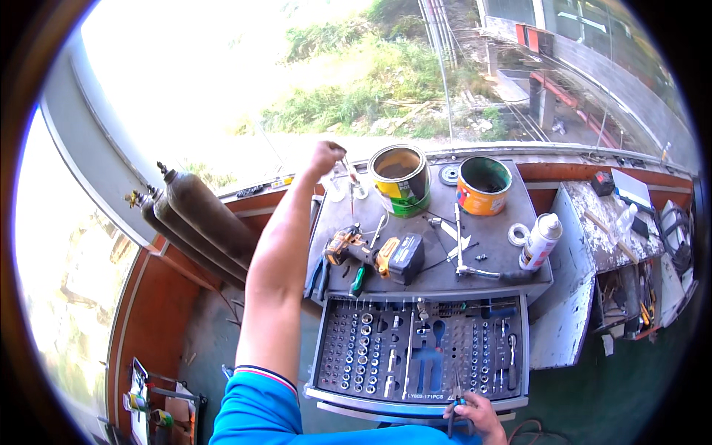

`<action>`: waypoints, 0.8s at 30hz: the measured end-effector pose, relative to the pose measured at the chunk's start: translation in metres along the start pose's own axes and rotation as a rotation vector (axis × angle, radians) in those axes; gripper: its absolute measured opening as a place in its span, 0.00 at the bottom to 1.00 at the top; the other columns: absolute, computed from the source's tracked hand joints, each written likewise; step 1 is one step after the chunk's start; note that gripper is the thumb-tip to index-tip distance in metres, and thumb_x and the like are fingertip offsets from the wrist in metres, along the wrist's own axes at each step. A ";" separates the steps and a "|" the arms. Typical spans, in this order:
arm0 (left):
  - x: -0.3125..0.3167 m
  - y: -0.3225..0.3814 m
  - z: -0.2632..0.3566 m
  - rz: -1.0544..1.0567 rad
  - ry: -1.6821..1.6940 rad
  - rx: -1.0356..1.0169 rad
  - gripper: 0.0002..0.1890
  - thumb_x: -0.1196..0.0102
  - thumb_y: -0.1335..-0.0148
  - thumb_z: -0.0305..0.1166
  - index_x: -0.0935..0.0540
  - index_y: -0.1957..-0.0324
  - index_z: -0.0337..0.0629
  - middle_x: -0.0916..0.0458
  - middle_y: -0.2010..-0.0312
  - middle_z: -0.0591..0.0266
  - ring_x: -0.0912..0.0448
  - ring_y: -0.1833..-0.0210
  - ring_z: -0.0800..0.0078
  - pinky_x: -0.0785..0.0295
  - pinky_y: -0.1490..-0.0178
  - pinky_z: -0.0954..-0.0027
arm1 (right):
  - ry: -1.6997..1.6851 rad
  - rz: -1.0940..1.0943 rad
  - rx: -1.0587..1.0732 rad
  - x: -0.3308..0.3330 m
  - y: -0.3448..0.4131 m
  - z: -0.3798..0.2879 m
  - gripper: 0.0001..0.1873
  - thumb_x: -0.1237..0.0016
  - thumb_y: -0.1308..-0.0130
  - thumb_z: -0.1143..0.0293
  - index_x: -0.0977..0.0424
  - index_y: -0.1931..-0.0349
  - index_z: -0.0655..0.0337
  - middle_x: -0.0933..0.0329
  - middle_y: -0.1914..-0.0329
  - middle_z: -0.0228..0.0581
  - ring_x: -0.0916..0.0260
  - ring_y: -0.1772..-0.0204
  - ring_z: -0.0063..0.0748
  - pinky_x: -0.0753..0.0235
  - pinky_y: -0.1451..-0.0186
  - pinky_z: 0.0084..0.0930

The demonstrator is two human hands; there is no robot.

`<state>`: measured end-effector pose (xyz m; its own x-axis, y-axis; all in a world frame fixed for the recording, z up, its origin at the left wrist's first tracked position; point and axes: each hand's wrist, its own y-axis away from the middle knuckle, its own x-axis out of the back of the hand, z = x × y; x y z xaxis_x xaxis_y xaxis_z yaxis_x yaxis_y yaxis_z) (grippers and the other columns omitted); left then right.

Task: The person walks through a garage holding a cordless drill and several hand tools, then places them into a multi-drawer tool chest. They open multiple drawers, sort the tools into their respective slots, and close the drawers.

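Observation:
My left hand (327,158) is stretched out over the far left of the cabinet top (339,272), its fingers pinched on a slender rod-like item (351,194). What exactly that item is, I cannot tell. Close beside it are small clear plastic pieces (360,190). Low in the view, my right hand (479,416) grips long-nose pliers (458,397) with dark blue handles, the jaws pointing away from me over the front of the drawer. That open drawer (423,405) holds a socket set in a foam tray, with blue empty recesses (428,367) among the tools.
On the cabinet top are a cordless drill (356,250), green-handled screwdriver (357,281), ratchet (484,272), spray can (540,242), tape roll (518,235), green-yellow tin (399,181) and orange tin (484,186). Gas cylinders (208,214) lean at left; a worn metal cabinet (567,300) stands right.

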<state>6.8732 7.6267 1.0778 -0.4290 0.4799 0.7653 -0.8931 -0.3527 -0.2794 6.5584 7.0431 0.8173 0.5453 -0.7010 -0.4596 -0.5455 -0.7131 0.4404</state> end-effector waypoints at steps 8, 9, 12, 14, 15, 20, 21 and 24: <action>-0.003 -0.006 0.050 -0.011 0.468 -0.124 0.13 0.39 0.36 0.26 0.13 0.50 0.34 0.12 0.58 0.55 0.14 0.59 0.71 0.19 0.55 0.72 | 0.018 0.029 -0.021 0.006 0.001 -0.001 0.25 0.44 0.35 0.65 0.30 0.43 0.74 0.17 0.54 0.50 0.18 0.49 0.41 0.19 0.45 0.37; 0.019 -0.007 0.067 0.060 0.492 -0.222 0.14 0.40 0.34 0.26 0.15 0.49 0.31 0.12 0.55 0.52 0.14 0.54 0.68 0.19 0.50 0.70 | 0.008 0.008 -0.018 0.007 0.000 0.003 0.25 0.44 0.35 0.65 0.30 0.43 0.74 0.17 0.54 0.50 0.18 0.49 0.41 0.19 0.45 0.36; 0.090 0.018 0.135 0.172 0.576 -0.314 0.16 0.44 0.33 0.25 0.17 0.47 0.26 0.14 0.50 0.46 0.13 0.51 0.62 0.18 0.43 0.67 | 0.016 0.024 -0.076 -0.007 0.003 -0.008 0.26 0.44 0.36 0.65 0.30 0.43 0.73 0.17 0.55 0.50 0.18 0.50 0.42 0.19 0.45 0.37; 0.125 0.036 0.168 0.145 0.498 -0.389 0.16 0.43 0.33 0.28 0.16 0.47 0.29 0.13 0.51 0.49 0.13 0.52 0.63 0.17 0.46 0.67 | -0.027 0.027 -0.080 -0.010 0.004 -0.006 0.26 0.43 0.36 0.64 0.30 0.43 0.73 0.18 0.55 0.51 0.17 0.50 0.42 0.19 0.45 0.36; 0.138 0.047 0.184 0.134 0.424 -0.434 0.15 0.42 0.33 0.29 0.15 0.48 0.31 0.13 0.51 0.53 0.13 0.53 0.66 0.17 0.49 0.68 | -0.048 0.028 -0.077 -0.011 0.003 -0.006 0.27 0.43 0.37 0.64 0.30 0.43 0.73 0.18 0.55 0.51 0.17 0.50 0.43 0.19 0.46 0.36; 0.163 0.093 0.275 0.062 0.334 -0.465 0.23 0.43 0.39 0.29 0.19 0.40 0.33 0.16 0.45 0.52 0.21 0.57 0.73 0.27 0.54 0.73 | -0.046 0.040 -0.004 -0.001 -0.001 -0.002 0.23 0.45 0.34 0.67 0.29 0.44 0.75 0.18 0.55 0.52 0.17 0.52 0.40 0.19 0.46 0.33; 0.158 0.096 0.290 0.036 0.393 -0.543 0.20 0.44 0.38 0.28 0.18 0.44 0.29 0.16 0.50 0.54 0.21 0.58 0.75 0.28 0.56 0.76 | -0.044 0.037 0.017 0.000 -0.001 -0.002 0.24 0.44 0.33 0.66 0.29 0.43 0.75 0.18 0.55 0.51 0.17 0.52 0.38 0.19 0.46 0.33; 0.163 0.124 0.290 0.094 0.242 -0.733 0.15 0.46 0.28 0.35 0.15 0.47 0.37 0.17 0.52 0.64 0.24 0.58 0.81 0.28 0.53 0.78 | 0.112 0.012 0.035 -0.002 -0.013 -0.002 0.26 0.44 0.31 0.64 0.30 0.40 0.74 0.17 0.55 0.46 0.19 0.51 0.33 0.20 0.44 0.31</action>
<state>6.7317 7.4284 1.3362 -0.4496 0.6663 0.5949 -0.6772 0.1801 -0.7134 6.5655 7.0538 0.8143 0.6055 -0.7077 -0.3641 -0.5735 -0.7051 0.4170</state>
